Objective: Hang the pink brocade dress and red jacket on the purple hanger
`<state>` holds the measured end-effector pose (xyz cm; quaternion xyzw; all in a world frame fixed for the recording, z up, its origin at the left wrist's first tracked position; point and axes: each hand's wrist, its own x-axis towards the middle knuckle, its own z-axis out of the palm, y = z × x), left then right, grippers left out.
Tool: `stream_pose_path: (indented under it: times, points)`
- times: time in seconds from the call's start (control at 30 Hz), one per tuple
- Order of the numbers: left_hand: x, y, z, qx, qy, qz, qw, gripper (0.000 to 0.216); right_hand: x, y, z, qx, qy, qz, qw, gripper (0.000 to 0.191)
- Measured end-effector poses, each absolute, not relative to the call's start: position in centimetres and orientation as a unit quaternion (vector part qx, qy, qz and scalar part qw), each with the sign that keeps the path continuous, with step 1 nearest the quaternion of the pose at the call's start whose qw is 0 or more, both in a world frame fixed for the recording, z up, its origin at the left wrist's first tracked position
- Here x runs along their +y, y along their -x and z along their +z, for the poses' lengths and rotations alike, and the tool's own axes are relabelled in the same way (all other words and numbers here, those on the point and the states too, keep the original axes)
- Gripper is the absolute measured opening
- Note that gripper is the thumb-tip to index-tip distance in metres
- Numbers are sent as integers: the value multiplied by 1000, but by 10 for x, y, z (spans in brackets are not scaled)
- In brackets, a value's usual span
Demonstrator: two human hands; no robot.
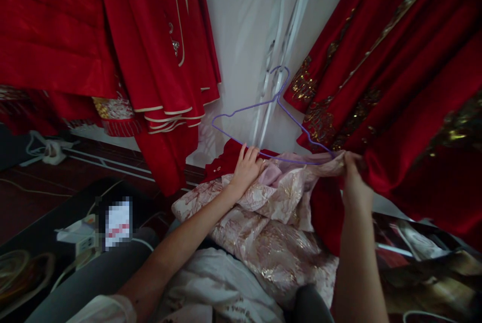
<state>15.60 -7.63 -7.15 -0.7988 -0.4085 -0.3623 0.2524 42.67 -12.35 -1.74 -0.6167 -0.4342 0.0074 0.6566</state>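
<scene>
A thin purple clothes hanger (253, 106) stands hook up over my lap, one end inside the shoulder of a pale pink garment (278, 247) with shiny gold leaf patterns. My right hand (354, 175) is closed on that shoulder cloth at the hanger's right end. Around the hanger's bottom bar and the cloth beneath it curl the fingers of my left hand (246, 167). The hanger's left end is bare. Most of the garment lies in folds across my legs, and a dark red cloth (327, 212) shows beside and behind it.
Red garments (150, 36) with pale piping hang at the left. More red garments (406, 62) with gold sequins hang close at the right. White cabinet doors (241, 36) stand behind. A power strip (79, 235) with cables lies at the lower left.
</scene>
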Motion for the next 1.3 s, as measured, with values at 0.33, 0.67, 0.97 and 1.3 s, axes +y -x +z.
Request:
stream_pose_path:
  times: [0.33, 0.67, 0.97, 1.3]
  points:
    - [-90, -174, -54, -352, 839, -382, 160, 27, -87, -369, 45, -557, 592, -162, 559, 36]
    - [-67, -123, -14, -238, 841, -475, -106, 25, -87, -384, 45, -602, 574, -132, 539, 32]
    - [-19, -11, -25, -470, 566, -665, -127, 33, -80, -399, 47, -604, 560, -99, 558, 32]
    - [-12, -5, -54, -493, 467, -670, -299, 45, -89, -400, 54, -629, 547, -131, 536, 32]
